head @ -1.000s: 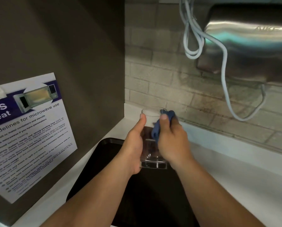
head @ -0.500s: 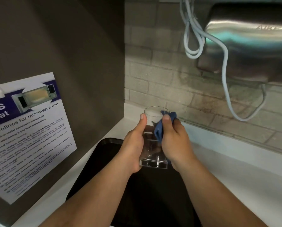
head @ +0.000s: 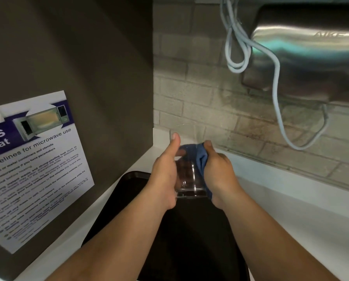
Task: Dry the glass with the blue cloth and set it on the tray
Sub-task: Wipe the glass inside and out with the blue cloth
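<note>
Step in hand: drying, not placing yet. The glass (head: 190, 175) is held up above the far end of the black tray (head: 129, 183), not touching it, roughly upright w/ its thick base toward the camera. Left hand (head: 163, 179) is wrapped round the glass's left side, thumb up near the rim, fingers clamped on the wall. Right hand (head: 218, 175) is closed on the blue cloth (head: 201, 159), pressing it against the glass's right side and over the back; some cloth shows through the clear wall.

Next move, as I judge it: finish wiping the outside & probably the inside, then lower the glass straight down onto the tray, which lies directly below it. Calls for a firm left-hand grip, since wet glass may slip.

Hard to make out: the rim is nearly invisible against the tiled wall (head: 190, 94) beyond the glass; can't tell if any water remains, or whether cloth reaches inside. Left fingers show only dimly through the glass. Tray's near end is cut off by the frame and covered by the forearms. White table (head: 301, 216) lies right of the tray.
</note>
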Demonstrator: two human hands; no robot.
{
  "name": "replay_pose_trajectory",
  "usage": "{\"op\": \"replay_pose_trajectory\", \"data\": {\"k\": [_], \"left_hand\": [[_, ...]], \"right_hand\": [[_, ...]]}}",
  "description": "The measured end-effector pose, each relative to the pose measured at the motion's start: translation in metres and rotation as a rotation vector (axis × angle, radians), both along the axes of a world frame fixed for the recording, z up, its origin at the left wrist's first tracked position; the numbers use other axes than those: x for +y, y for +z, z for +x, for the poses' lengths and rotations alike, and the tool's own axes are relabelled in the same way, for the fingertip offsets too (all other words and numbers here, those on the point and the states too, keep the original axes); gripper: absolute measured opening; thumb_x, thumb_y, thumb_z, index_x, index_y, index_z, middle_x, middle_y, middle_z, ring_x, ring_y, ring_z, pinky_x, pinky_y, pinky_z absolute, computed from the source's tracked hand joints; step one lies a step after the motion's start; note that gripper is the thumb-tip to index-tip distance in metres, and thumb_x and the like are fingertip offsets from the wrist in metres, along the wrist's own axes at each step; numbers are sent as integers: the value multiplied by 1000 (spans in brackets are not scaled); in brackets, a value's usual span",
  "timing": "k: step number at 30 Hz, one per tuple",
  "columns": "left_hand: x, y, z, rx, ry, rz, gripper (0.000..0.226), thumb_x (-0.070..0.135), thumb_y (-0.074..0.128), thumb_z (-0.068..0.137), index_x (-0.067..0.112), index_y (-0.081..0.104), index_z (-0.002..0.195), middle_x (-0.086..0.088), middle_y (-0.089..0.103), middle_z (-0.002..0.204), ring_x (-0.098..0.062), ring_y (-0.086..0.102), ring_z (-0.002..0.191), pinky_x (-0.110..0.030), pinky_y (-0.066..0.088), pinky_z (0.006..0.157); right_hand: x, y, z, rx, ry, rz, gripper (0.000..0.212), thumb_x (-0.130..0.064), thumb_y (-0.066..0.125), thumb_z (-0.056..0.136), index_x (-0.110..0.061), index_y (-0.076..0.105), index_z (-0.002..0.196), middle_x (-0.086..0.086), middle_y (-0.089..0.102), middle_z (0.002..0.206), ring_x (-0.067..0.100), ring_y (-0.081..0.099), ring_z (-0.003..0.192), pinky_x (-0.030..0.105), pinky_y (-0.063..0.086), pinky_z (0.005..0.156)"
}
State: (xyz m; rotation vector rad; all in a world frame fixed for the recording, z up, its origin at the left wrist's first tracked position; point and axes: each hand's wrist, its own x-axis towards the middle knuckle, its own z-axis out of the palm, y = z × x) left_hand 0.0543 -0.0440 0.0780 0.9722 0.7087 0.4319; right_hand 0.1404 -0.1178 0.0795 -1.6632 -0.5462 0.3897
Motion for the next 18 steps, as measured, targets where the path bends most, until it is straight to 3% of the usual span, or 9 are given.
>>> {"op": "replay_pose_trajectory", "data": {"k": [2,5,7,9,12,14,15,16,18], "left_hand": [[4,0,1,45,54,-3,74,86,59,80,22,73,115,-16,79,115,-36,75,108,-60,55,104],[7,-2,2,91,159,34,68,81,56,88,19,69,113,-14,75,114,-31,71,107,-55,55,103],[7,-6,2,109,123,81,67,79,55,89,20,70,116,-12,74,115,-28,71,106,-48,56,97],[4,-10,-1,82,22,61,72,82,59,80,23,74,118,-11,77,121,-28,72,111,-47,56,97],[1,-10,-5,-22,-95,-47,82,82,64,66,20,83,117,-17,81,119,-35,78,109,-50,61,96],[5,-12,-3,-79,-97,-79,84,83,59,72,15,84,113,-20,82,115,-38,79,104,-51,63,90],[7,-11,-1,-79,-76,-86,87,85,56,75,12,82,117,-22,81,117,-40,78,107,-55,61,95],[10,-10,0,-62,-50,-83,89,86,55,78,12,80,120,-23,80,118,-43,77,109,-59,58,100],[13,-9,3,15,33,-37,85,87,54,80,16,77,120,-19,79,119,-42,76,109,-60,57,101]], "right_hand": [[-9,-12,-13,-77,31,-77,49,-53,30,98,-27,63,74,-13,64,49,-11,59,50,21,39,51],[-21,-37,-38,-340,76,-147,35,-51,32,97,-30,55,82,-6,64,59,-6,62,59,8,42,48],[-20,-40,-47,-437,73,-113,18,-42,38,99,-33,49,88,-9,63,70,-6,63,67,4,43,53],[-13,-28,-42,-482,14,-54,15,-39,40,99,-27,47,94,-11,60,74,-11,61,69,3,42,53],[-1,1,-16,-347,-71,4,22,-46,35,99,-31,49,92,-15,56,73,-16,58,67,5,42,54],[1,7,0,-128,-12,59,47,-53,32,98,-29,67,77,-4,67,72,0,65,72,21,49,68],[-1,6,-1,-29,25,63,52,-54,32,97,-30,72,73,2,71,72,10,69,73,33,54,71],[-5,3,-5,-2,44,39,53,-55,33,97,-31,73,71,2,73,70,14,70,71,35,55,70],[-15,-12,-21,-174,57,-84,55,-57,31,96,-24,66,70,-11,70,62,3,66,57,20,50,55]]}}
